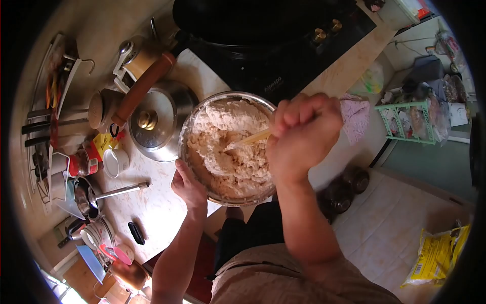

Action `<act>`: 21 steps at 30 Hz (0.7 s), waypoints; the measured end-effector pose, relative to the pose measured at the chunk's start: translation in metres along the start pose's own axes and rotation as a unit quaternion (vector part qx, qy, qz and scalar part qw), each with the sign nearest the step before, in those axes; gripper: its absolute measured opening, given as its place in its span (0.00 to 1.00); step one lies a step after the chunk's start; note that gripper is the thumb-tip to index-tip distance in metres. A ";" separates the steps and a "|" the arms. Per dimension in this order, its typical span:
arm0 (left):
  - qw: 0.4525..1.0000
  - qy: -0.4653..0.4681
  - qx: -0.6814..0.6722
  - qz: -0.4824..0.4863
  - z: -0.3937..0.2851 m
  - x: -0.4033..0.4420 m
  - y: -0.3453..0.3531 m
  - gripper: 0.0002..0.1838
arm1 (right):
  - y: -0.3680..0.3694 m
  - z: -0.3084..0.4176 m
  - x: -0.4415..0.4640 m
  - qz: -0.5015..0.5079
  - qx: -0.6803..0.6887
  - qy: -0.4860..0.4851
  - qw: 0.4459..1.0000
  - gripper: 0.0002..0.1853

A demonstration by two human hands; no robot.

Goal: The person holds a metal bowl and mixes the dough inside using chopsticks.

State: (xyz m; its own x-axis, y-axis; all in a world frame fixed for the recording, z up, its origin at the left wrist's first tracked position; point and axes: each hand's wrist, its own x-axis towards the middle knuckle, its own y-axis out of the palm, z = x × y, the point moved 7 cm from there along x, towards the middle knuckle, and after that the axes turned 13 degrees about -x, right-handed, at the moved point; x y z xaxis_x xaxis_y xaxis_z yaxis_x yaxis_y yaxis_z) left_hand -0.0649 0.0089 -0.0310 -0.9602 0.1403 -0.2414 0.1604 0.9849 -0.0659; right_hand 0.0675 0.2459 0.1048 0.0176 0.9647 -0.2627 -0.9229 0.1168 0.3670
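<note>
A round metal bowl [186, 147] full of shaggy, floury dough [217, 157] sits at the counter's edge in front of my body. My left hand [189, 186] grips the bowl's near left side, thumb up at the rim and the other fingers partly hidden. Above the bowl's right rim, my right hand [302, 138] is closed in a fist around pale wooden chopsticks [253, 138]. Their tips are sunk into the middle of the dough; I cannot tell if there are one or two sticks.
A lidded steel pot [164, 121] with a brown handle stands left of the bowl. Behind is a black stove [283, 76]. A ladle [121, 190], a white cup [116, 163] and jars line the left. Dark jars [339, 196] and a yellow bag [436, 256] are at right.
</note>
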 end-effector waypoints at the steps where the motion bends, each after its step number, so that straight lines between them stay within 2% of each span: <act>1: 0.999 0.024 0.026 -0.008 -0.002 0.000 -0.002 0.27 | -0.003 -0.004 0.002 0.000 0.000 0.004 1.000 0.16; 3: 0.997 0.051 0.051 -0.010 -0.003 0.001 -0.006 0.27 | -0.002 -0.007 0.006 0.025 -0.015 0.050 0.998 0.16; 5: 1.000 -0.002 0.019 -0.007 0.007 0.006 -0.006 0.28 | -0.009 0.006 0.009 0.019 0.018 0.061 0.998 0.15; 7: 0.999 0.020 0.021 -0.012 -0.002 0.001 -0.002 0.28 | -0.004 0.048 -0.001 0.116 0.048 -0.079 0.989 0.13; 9: 0.999 0.044 0.023 -0.012 -0.006 0.002 -0.003 0.28 | 0.004 0.037 -0.014 0.092 0.034 -0.053 0.994 0.13; 11: 0.999 -0.006 0.036 0.010 0.003 0.003 -0.006 0.27 | 0.006 0.023 -0.017 0.066 0.017 -0.029 0.997 0.14; 13: 0.999 0.008 0.034 0.000 -0.001 0.005 -0.004 0.27 | 0.010 0.005 -0.012 0.056 -0.029 -0.019 0.998 0.16; 17: 0.999 0.041 -0.006 -0.013 -0.012 -0.001 0.005 0.28 | 0.003 0.027 -0.017 0.077 0.032 -0.004 0.996 0.17; 19: 0.999 0.044 -0.007 -0.020 -0.015 -0.004 0.005 0.28 | 0.009 0.055 -0.025 0.223 0.158 -0.082 0.958 0.16; 20: 0.999 0.048 -0.012 -0.023 -0.016 -0.004 0.006 0.28 | 0.012 0.040 -0.029 0.224 0.158 -0.081 0.958 0.16; 21: 0.998 0.048 -0.013 -0.024 -0.015 -0.002 0.004 0.28 | 0.013 0.018 -0.035 0.172 -0.027 -0.152 0.973 0.15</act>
State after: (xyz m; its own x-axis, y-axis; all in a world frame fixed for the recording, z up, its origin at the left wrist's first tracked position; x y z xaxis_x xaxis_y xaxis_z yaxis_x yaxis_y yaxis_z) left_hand -0.0654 0.0139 -0.0159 -0.9845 0.1006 -0.1438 0.1088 0.9928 -0.0503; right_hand 0.0616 0.2181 0.1353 -0.1903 0.9707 0.1466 -0.9129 -0.2299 0.3373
